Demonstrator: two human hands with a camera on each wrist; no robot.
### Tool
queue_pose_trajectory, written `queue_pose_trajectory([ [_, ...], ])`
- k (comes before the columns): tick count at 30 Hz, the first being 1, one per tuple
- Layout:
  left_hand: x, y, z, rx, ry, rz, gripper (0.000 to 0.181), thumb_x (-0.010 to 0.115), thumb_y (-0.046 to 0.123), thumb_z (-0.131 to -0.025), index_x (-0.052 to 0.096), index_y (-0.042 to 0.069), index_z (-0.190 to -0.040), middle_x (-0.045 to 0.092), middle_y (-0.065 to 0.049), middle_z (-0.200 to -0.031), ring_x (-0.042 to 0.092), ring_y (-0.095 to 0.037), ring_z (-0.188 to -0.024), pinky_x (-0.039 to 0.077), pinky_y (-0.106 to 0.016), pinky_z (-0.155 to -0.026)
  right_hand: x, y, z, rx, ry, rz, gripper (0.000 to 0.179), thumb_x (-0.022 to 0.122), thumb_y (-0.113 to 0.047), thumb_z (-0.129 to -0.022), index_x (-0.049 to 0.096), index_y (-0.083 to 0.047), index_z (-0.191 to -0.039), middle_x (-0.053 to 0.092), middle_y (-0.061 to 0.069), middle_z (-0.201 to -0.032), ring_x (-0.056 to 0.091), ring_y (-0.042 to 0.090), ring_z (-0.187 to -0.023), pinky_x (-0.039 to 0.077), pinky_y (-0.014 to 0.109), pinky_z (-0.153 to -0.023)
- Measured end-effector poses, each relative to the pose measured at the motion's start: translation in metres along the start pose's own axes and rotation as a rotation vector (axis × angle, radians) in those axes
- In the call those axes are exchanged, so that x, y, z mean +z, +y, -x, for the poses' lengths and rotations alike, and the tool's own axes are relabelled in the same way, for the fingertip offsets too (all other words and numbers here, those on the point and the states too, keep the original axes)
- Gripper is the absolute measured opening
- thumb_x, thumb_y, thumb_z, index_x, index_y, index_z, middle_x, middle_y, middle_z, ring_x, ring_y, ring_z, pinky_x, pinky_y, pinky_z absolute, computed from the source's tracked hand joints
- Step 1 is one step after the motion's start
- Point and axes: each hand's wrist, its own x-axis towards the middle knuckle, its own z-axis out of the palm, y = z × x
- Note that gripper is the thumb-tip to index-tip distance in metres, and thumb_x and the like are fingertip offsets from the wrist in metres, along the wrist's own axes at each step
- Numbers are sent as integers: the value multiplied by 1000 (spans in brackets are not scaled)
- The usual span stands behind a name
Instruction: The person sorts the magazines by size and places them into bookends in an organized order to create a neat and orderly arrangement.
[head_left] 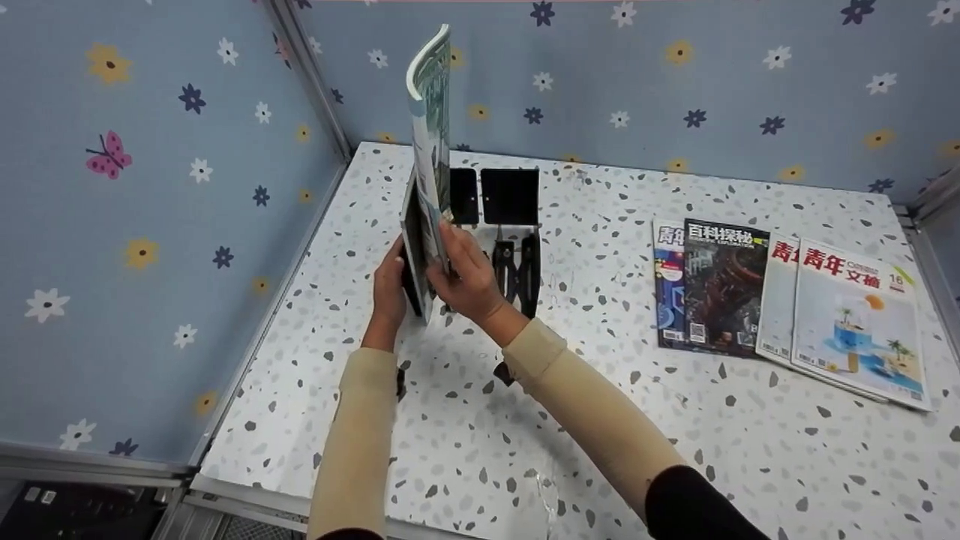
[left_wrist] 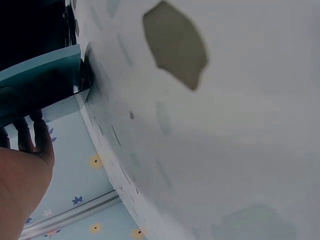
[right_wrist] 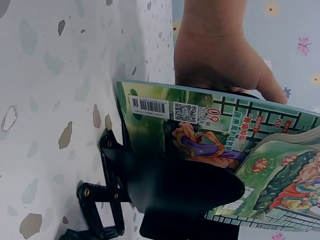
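In the head view my right hand [head_left: 469, 277] grips an upright magazine [head_left: 433, 161], its thumb and fingers at the lower edge. The magazine's top bends over. Beside it, a second magazine [right_wrist: 150, 135] with a barcode stands on edge in the right wrist view. My left hand [head_left: 388, 289] presses the outer left side of this stack; some of its fingers are hidden. A black folding bookend [head_left: 510, 196] with flat plates and crossed bars stands on the table, touching the magazines. In the left wrist view a dark panel [left_wrist: 45, 82] rises from the tabletop, fingertips against it.
Several magazines lie overlapped at the right of the table, including a dark-covered one [head_left: 724, 292] and a white-covered one [head_left: 855, 322]. Flower-patterned walls [head_left: 600, 75] border the speckled tabletop [head_left: 585, 450] at the back and left. A metal frame [head_left: 307, 67] marks the corner.
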Motion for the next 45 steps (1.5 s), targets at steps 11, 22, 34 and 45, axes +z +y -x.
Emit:
queue_pose_trajectory([
  [11, 1, 0, -2, 22, -3, -52, 44, 26, 17, -93, 35, 8, -135, 35, -10, -139, 33, -22, -128, 26, -39, -104, 1, 7, 24, 54, -21, 68, 74, 57, 5, -70, 28, -8, -137, 52, 22, -114, 52, 25, -106, 46, 32, -85],
  [22, 1, 1, -1, 12, 30, -82, 43, 26, 8, -92, 38, 8, -134, 39, -11, -136, 35, -22, -126, 26, -34, -104, 0, 11, 49, 190, 43, 133, 70, 54, 3, -74, 28, -9, -138, 53, 18, -116, 52, 18, -87, 45, 27, -68],
  [34, 3, 2, -1, 41, 25, -46, 43, 26, 3, -91, 37, 3, -133, 39, -16, -135, 34, -26, -126, 25, -34, -105, -2, 8, 69, 310, 57, 24, 60, 56, 7, -72, 39, 4, -129, 50, 18, -121, 56, 15, -77, 47, 18, -56],
  [45, 3, 4, -1, 8, 35, -21, 43, 27, 9, -92, 38, 4, -133, 40, -15, -135, 35, -24, -126, 26, -32, -105, -4, 0, 68, 411, 69, -52, 58, 58, 7, -71, 38, 11, -125, 54, 16, -115, 59, 18, -96, 51, 19, -59],
])
